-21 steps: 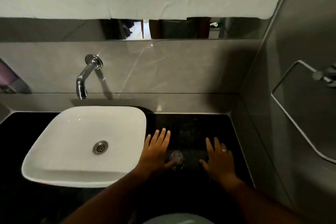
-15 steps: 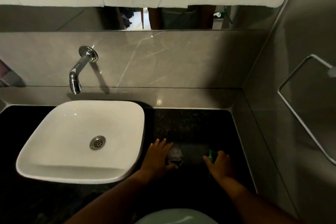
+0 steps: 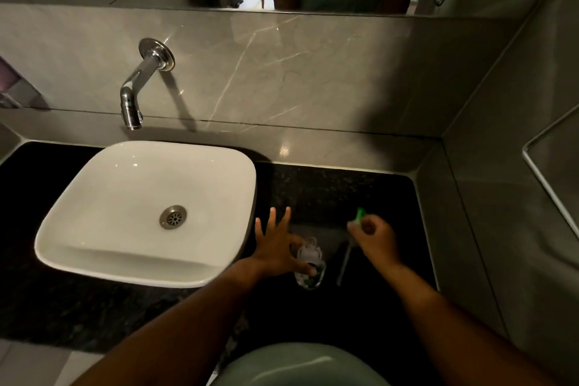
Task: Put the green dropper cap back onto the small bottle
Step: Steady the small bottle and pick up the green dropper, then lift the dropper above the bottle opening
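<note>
A small clear bottle (image 3: 308, 263) with a white and green label stands uncapped on the black counter (image 3: 344, 194), right of the basin. My left hand (image 3: 275, 247) grips it between thumb and forefinger, the other fingers spread. My right hand (image 3: 374, 238) is lifted just right of the bottle and pinches the green dropper cap (image 3: 359, 215). The cap's pale pipette (image 3: 344, 260) hangs down from the hand, its tip beside the bottle and apart from it.
A white square basin (image 3: 144, 213) sits to the left under a chrome wall tap (image 3: 138, 91). Grey tiled walls close the back and right side. A metal rail (image 3: 551, 185) runs on the right wall. A mirror edge runs above.
My right hand has picked the green dropper cap up off the counter and lifted it. My left hand has closed thumb and finger on the bottle. The view has tilted downward.
</note>
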